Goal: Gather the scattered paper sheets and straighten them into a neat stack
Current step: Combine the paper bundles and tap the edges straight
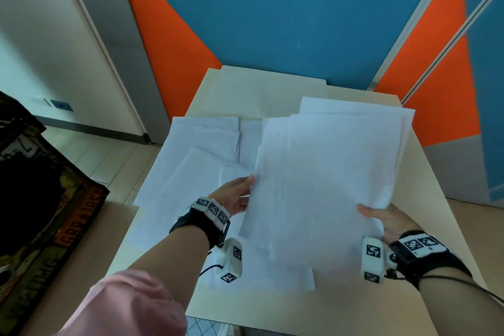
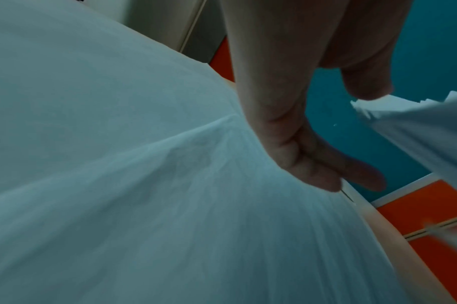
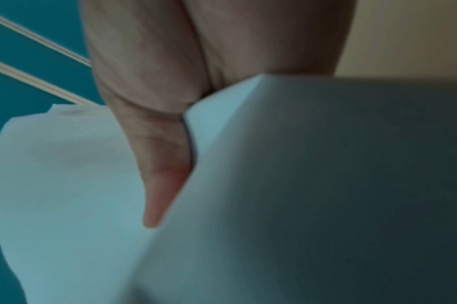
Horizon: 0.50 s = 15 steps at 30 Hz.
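Observation:
I hold a thick bundle of white paper sheets (image 1: 327, 185) tilted up above the cream table (image 1: 441, 199). My right hand (image 1: 381, 219) grips its lower right edge, thumb on top; the right wrist view shows that thumb (image 3: 165, 174) pressed on the paper (image 3: 300, 185). My left hand (image 1: 240, 195) is at the bundle's left edge, with the thumb tip (image 2: 365, 86) touching the sheet edges (image 2: 417, 133) and the fingers (image 2: 326, 170) loosely bent, apart from it. Several loose sheets (image 1: 191, 161) lie overlapped on the table's left half, and more sheets (image 1: 259, 275) lie under the bundle.
A cream sheet or folder (image 1: 259, 90) lies at the table's far end. Blue and orange partition panels (image 1: 272, 22) stand behind and to the right. A dark printed bag (image 1: 41, 199) sits at the left beside a brown surface (image 1: 109, 226). Some loose sheets overhang the table's left edge.

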Each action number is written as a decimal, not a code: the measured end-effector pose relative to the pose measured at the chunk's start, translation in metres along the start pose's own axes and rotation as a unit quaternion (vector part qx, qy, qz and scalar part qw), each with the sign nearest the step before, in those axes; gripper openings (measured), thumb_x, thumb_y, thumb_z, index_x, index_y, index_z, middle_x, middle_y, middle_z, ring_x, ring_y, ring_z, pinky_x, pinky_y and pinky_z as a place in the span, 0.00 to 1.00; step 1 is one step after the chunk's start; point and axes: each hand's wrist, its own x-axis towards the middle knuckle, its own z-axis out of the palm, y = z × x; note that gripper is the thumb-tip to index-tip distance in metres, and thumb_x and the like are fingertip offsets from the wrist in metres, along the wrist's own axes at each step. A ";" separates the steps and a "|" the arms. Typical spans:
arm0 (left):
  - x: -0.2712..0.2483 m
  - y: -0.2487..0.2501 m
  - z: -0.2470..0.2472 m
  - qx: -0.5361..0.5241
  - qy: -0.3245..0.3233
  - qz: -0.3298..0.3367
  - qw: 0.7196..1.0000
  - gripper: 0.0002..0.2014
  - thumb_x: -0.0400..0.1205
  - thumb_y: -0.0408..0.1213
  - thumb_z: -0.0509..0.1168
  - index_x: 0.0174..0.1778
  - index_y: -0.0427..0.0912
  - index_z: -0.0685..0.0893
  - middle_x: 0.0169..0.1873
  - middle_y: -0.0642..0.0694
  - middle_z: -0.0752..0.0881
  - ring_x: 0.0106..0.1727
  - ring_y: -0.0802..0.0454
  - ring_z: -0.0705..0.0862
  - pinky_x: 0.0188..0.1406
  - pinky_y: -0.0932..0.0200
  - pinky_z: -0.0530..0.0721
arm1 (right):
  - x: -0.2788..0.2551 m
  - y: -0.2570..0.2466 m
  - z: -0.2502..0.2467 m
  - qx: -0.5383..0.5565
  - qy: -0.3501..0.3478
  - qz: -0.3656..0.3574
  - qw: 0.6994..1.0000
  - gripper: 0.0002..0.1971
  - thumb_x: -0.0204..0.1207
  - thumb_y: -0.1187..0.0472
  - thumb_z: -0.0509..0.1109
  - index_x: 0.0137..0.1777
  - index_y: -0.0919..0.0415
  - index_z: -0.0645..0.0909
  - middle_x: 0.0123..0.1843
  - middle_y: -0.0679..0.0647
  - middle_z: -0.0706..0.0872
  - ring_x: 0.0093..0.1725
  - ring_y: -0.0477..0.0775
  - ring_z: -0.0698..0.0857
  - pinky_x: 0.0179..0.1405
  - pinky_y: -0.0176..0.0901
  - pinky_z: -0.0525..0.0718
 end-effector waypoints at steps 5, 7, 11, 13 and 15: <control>0.011 -0.007 -0.012 0.194 0.220 0.039 0.955 0.20 0.81 0.46 0.65 0.64 0.37 0.78 0.49 0.43 0.86 0.42 0.47 0.86 0.48 0.53 0.83 | -0.007 0.002 -0.014 0.034 0.031 0.002 0.999 0.24 0.71 0.66 0.70 0.68 0.64 0.77 0.60 0.64 0.87 0.46 0.59 0.90 0.36 0.51 0.90; 0.013 -0.011 -0.022 0.360 0.295 -0.003 0.885 0.32 0.74 0.53 0.70 0.70 0.38 0.74 0.63 0.39 0.80 0.62 0.40 0.81 0.62 0.49 0.79 | -0.013 0.002 -0.021 0.034 0.046 0.003 0.998 0.31 0.60 0.63 0.78 0.67 0.63 0.78 0.60 0.63 0.87 0.53 0.63 0.88 0.44 0.55 0.89; 0.012 -0.027 -0.014 0.519 0.308 -0.092 0.792 0.47 0.66 0.57 0.75 0.72 0.31 0.64 0.68 0.37 0.72 0.70 0.41 0.73 0.66 0.51 0.74 | -0.016 0.010 -0.036 0.031 0.072 0.004 0.997 0.54 0.27 0.54 0.91 0.63 0.61 0.81 0.61 0.63 0.87 0.60 0.66 0.86 0.60 0.65 0.82; 0.018 -0.031 -0.011 0.486 0.296 -0.098 0.816 0.42 0.68 0.50 0.77 0.70 0.29 0.66 0.66 0.37 0.77 0.68 0.41 0.77 0.64 0.54 0.78 | -0.015 0.015 -0.040 0.027 0.080 0.001 0.996 0.58 0.26 0.54 0.91 0.66 0.62 0.79 0.60 0.63 0.87 0.63 0.66 0.84 0.66 0.68 0.76; 0.022 -0.028 -0.015 0.439 0.276 -0.092 0.850 0.24 0.72 0.42 0.75 0.57 0.32 0.78 0.54 0.39 0.84 0.62 0.39 0.82 0.58 0.54 0.81 | -0.018 0.016 -0.038 0.030 0.075 0.003 0.997 0.48 0.42 0.58 0.89 0.67 0.63 0.77 0.53 0.60 0.91 0.63 0.66 0.82 0.64 0.67 0.78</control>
